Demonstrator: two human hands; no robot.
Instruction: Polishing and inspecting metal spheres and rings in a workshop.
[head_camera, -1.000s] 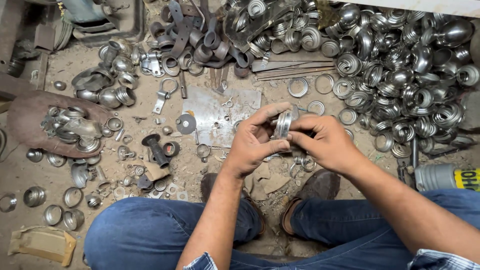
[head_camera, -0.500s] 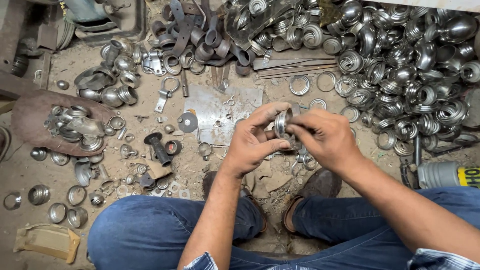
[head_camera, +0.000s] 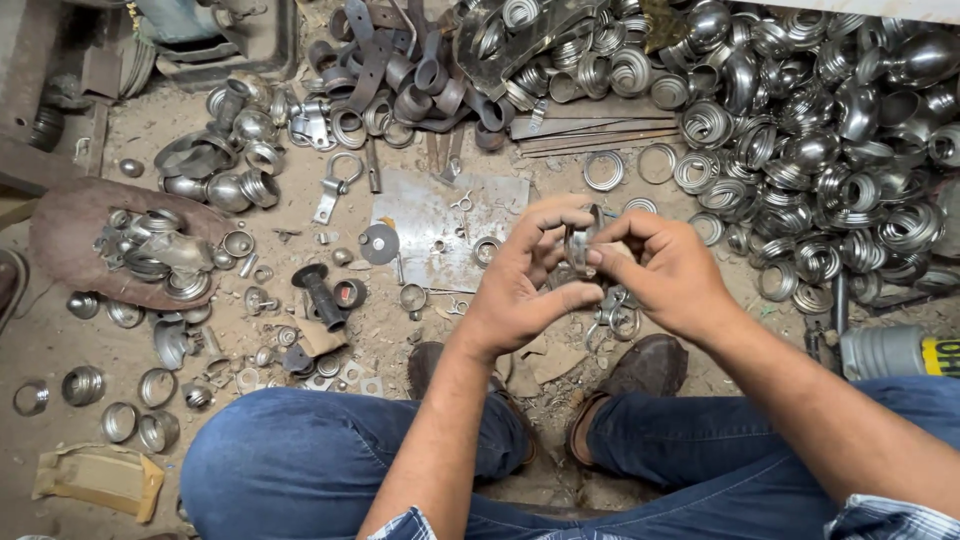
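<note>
Both bare forearms reached from the near edge toward the middle of the scene, converging there. The left hand (head_camera: 520, 290) curled with its thumb stretched rightward and its fingers arched above it. The right hand (head_camera: 665, 270) met it from the right, fingers bent, fingertips pinched against the left's. Both wrists were slightly raised above the bent, blue-jeaned knees.

Pretty even daylight, soft shadows, sharp focus mostly; bright glare off the shiny metal rings (head_camera: 820, 130) top right, slightly bent edges.
</note>
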